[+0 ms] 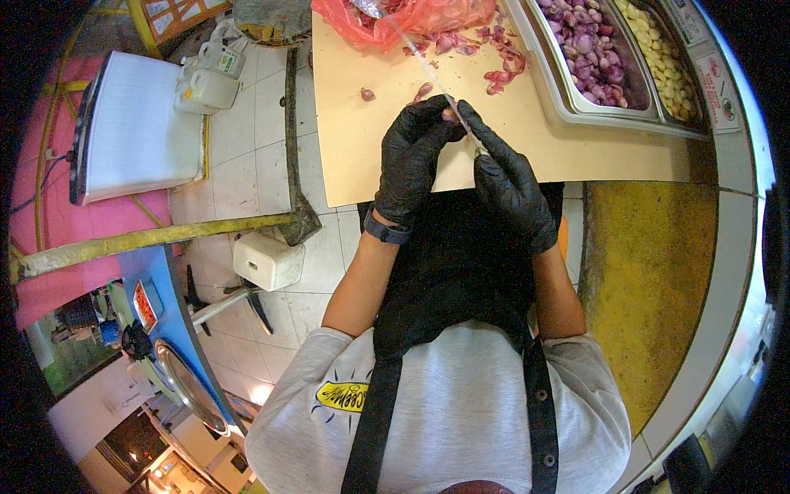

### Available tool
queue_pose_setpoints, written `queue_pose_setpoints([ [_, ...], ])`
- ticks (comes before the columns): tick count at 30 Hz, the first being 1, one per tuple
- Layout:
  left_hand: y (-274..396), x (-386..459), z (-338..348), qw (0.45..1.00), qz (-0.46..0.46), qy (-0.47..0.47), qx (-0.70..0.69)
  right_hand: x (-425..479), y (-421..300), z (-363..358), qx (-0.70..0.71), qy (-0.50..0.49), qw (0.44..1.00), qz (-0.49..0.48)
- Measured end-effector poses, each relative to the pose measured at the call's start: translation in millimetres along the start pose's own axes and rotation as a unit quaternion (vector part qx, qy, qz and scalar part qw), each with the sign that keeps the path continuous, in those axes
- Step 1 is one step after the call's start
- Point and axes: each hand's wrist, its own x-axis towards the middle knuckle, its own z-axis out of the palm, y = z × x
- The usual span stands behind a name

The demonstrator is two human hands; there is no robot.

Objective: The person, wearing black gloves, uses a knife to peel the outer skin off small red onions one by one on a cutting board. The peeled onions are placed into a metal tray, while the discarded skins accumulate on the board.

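Observation:
Both hands wear black gloves and meet over the near edge of a pale yellow tabletop. My left hand pinches a small shallot between its fingertips. In my right hand is a knife with a long thin blade, which points away across the shallot; its handle is mostly hidden by the fingers. One loose shallot lies left of my hands. Reddish peels are scattered beyond them, beside a red plastic bag holding more shallots or peels.
At the right back, a clear plastic tub holds metal trays of peeled shallots and garlic cloves. A yellow ledge runs along my right side. A white stool, plastic jugs and a white chest stand to the left.

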Motion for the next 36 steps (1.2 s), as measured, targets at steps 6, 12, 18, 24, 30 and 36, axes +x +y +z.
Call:
queue_pose_setpoints([
  [6,3.5,4.1,0.1,0.997,-0.039,0.007,0.069,-0.8,-3.1,-1.7,0.071,0.03,0.995,0.057],
  [12,3.6,1.8,2.5,1.0,-0.014,0.011,0.002,-1.5,2.6,-4.1,-0.056,-0.01,0.998,-0.005],
  [18,-3.8,2.2,-3.7,0.998,-0.036,0.007,-0.045,-1.8,-6.3,-7.0,-0.065,-0.056,0.996,0.012],
  [24,-2.3,2.0,-4.1,0.999,-0.028,0.01,-0.023,-3.5,-6.6,-9.3,-0.048,-0.064,0.997,0.008],
  [30,-3.5,0.9,-2.0,1.0,-0.017,0.015,-0.006,-5.1,-8.9,-6.7,0.019,-0.047,0.998,0.032],
  [36,11.2,0.5,3.2,0.997,-0.054,0.01,0.053,-6.1,3.0,-1.8,0.085,0.009,0.995,0.052],
])
